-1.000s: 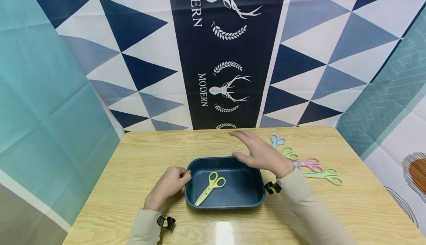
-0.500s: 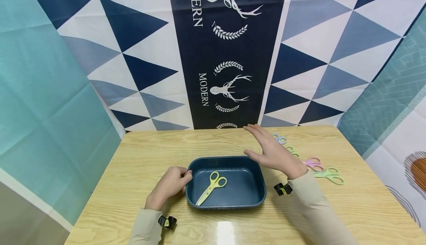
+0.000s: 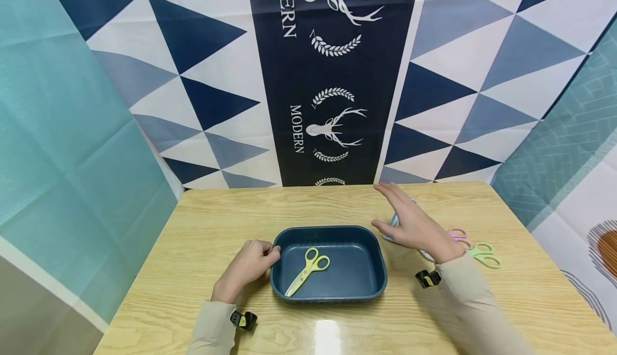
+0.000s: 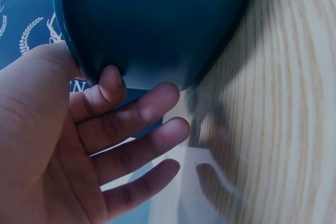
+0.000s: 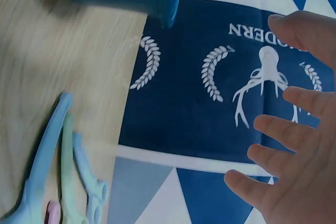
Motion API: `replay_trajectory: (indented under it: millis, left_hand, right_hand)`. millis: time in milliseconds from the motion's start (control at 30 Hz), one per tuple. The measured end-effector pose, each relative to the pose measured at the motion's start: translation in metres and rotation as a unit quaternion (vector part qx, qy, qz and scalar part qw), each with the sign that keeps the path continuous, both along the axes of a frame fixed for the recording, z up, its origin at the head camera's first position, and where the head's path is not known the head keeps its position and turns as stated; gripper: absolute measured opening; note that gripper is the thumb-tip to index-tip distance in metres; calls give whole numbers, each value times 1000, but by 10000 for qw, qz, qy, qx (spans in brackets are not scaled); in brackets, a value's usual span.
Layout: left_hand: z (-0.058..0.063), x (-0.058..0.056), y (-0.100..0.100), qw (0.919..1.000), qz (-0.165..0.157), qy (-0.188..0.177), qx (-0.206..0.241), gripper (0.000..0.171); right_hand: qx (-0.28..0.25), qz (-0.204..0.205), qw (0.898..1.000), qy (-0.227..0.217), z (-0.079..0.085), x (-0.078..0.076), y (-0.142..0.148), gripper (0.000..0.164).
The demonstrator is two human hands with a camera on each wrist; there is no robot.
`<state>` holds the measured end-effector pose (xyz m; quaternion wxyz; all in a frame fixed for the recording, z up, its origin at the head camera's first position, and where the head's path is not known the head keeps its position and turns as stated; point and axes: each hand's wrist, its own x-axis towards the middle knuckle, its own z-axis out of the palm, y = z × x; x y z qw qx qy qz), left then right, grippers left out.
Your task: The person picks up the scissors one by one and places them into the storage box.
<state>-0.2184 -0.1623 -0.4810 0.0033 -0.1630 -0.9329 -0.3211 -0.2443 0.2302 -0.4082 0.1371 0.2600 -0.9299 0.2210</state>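
A dark blue plastic bin point(image 3: 354, 272) sits on the wooden table, with a pair of yellow scissors point(image 3: 308, 270) lying inside toward its left end. My left hand point(image 3: 248, 266) pinches the bin's left rim between thumb and index finger; the other fingers point(image 4: 157, 136) stay spread below, off the bin. To the bin's right, my right hand point(image 3: 414, 226) is held with fingers apart, holding nothing. It covers part of a group of scissors on the table. Blue scissors point(image 5: 42, 166) and light green scissors point(image 5: 68, 177) show in the right wrist view.
At the right of the table, pink scissors point(image 3: 459, 237) and green scissors point(image 3: 485, 255) lie with their handles showing. A patterned cloth point(image 3: 332, 76) hangs behind the table's back edge, and a teal cloth point(image 3: 87, 130) hangs at the left.
My right hand has moved rightward from over the bin's right end toward the scissors group, staying empty. The left hand keeps its hold on the rim, and the yellow scissors have not moved.
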Motion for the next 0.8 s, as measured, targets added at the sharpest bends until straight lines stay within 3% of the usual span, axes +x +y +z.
replay_trajectory:
  millis: [400,800]
  left_hand:
    - [1,0,0,10000,-33,-34,77,47]
    - [0,0,0,10000,-5,13,26,47]
  right_hand:
    - [117,-216,9994,-249,-20,-5,29,81]
    - [330,-364,9986,-210,-31,-4,55,81]
